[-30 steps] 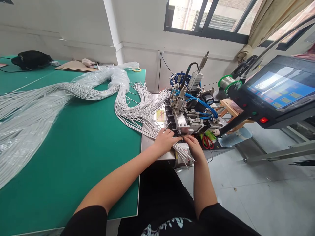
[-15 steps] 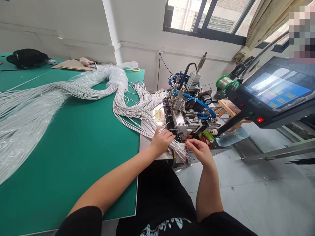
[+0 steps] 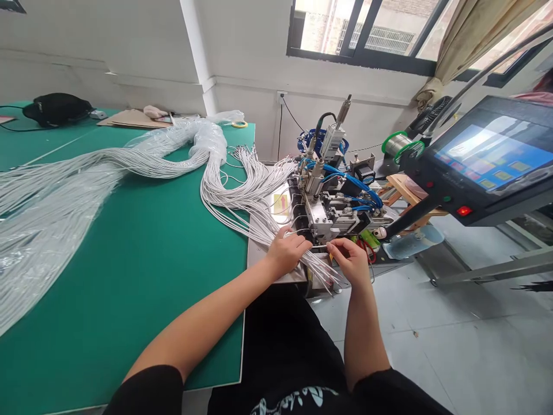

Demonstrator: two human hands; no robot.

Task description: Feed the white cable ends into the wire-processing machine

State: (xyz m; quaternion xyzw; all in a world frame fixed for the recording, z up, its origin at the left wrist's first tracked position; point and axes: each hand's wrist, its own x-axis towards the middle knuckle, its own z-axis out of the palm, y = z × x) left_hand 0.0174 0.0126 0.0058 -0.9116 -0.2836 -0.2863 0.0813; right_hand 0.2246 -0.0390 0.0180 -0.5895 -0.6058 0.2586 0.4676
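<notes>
A thick bundle of white cables (image 3: 233, 199) runs from the green table onto the metal bed of a bench machine (image 3: 322, 196). My left hand (image 3: 287, 252) is closed over the cables near their ends, at the machine's front edge. Just to its right, my right hand (image 3: 349, 259) pinches the end of a single white cable (image 3: 318, 246) between thumb and fingertips, and that cable stretches between both hands. Below them the loose cable ends (image 3: 326, 272) fan out past the bed's edge. My left palm and what lies under it are hidden.
On the right a control screen (image 3: 496, 153) hangs on an arm, with a solder wire spool (image 3: 401, 147) behind it. Red-handled scissors (image 3: 370, 252) lie beside the machine. Plastic-wrapped cables (image 3: 73, 213) cover the left of the green table (image 3: 173, 276).
My right hand has shifted slightly, and a single cable now shows stretched straight between my hands. My left hand stays on the bundle. The camera view has moved a little.
</notes>
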